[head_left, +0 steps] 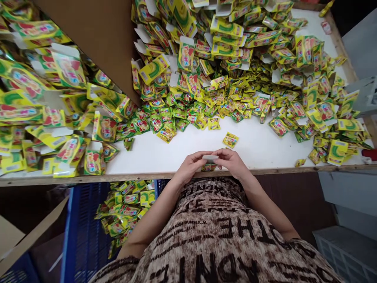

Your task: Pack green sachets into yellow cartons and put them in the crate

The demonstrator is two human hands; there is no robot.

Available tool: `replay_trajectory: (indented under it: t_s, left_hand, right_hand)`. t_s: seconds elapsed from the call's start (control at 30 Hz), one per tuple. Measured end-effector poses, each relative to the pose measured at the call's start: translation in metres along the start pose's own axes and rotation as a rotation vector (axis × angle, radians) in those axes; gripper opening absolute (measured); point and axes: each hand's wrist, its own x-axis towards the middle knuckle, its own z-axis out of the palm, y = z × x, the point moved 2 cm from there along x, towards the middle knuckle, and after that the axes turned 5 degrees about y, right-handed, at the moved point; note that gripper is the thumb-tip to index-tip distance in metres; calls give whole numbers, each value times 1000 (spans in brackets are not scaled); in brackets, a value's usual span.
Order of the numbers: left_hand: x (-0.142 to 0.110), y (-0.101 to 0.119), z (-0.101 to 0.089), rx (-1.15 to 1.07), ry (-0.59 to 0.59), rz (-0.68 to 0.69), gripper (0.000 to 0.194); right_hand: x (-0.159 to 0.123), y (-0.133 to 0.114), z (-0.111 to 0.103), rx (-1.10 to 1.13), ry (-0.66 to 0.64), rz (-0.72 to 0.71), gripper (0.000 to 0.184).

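Close to my body, at the front edge of the table, both hands hold one small printed carton [209, 167] with a white end flap turned up toward me. My left hand [193, 164] grips its left side, thumb on the flap. From the other side my right hand [231, 162] pinches it with thumb and fingers. Part of the carton is hidden by the fingers. Just beyond my hands a single yellow packet [230, 140] lies flat on the white table [141, 155]. Farther back is a heap of small green and yellow packets [176, 114].
Open-flapped yellow cartons [70, 70] are piled at the left, with more cartons [226, 35] at the back and right. A brown cardboard panel [97, 39] stands between piles. Below the table edge, a blue crate [70, 232] contains filled-looking cartons [129, 204].
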Motion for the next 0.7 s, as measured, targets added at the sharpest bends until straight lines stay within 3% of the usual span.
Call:
replay_trajectory:
  t_s: [0.13, 0.27, 0.5, 0.7]
  left_hand:
    - [7, -2, -3, -30, 226, 52, 32]
    - [9, -5, -4, 130, 355, 186, 30]
    - [13, -3, -2, 199, 326, 214, 29]
    - [17, 2, -6, 320, 243, 373, 19]
  right_hand:
    - [6, -8, 3, -178, 187, -182, 21]
    - [13, -8, 2, -61, 161, -137, 24]
    - [20, 2, 0, 25, 150, -21, 29]
    - [19, 3, -3, -43, 151, -145, 26]
